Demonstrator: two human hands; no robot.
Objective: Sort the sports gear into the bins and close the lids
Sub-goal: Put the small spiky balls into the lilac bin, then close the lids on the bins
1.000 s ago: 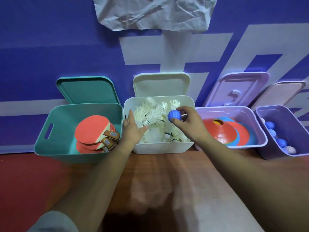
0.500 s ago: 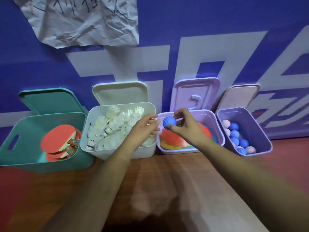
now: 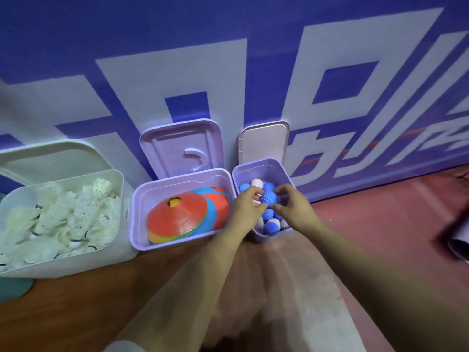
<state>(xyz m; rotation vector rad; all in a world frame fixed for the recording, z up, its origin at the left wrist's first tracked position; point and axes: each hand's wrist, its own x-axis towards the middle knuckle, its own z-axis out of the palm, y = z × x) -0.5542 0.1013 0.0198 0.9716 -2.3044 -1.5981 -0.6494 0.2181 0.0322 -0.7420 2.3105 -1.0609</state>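
Note:
A blue spiky ball (image 3: 270, 199) hangs just above the small purple bin (image 3: 261, 164), which holds several blue and white spiky balls (image 3: 269, 227). My right hand (image 3: 293, 208) grips the ball from the right with thumb and fingers. From the left, my left hand (image 3: 247, 208) rests its spread fingertips against the ball. To the left, a lilac bin (image 3: 177, 173) holds stacked flat cones (image 3: 177, 214), and a white bin (image 3: 122, 191) is filled with shuttlecocks (image 3: 63, 219). All three lids stand open against the wall.
The lids lean on a blue and white wall: pink lid (image 3: 264, 142), lilac lid (image 3: 177, 146), white lid (image 3: 50, 156). A teal bin corner (image 3: 15, 288) shows at the lower left. A blurred dark object (image 3: 454, 235) sits at the right edge on the red floor.
My right hand carried the blue spiky ball rightward from the shuttlecock bin, past the cone bin, to the small purple bin. My left hand followed beside it. The view panned right.

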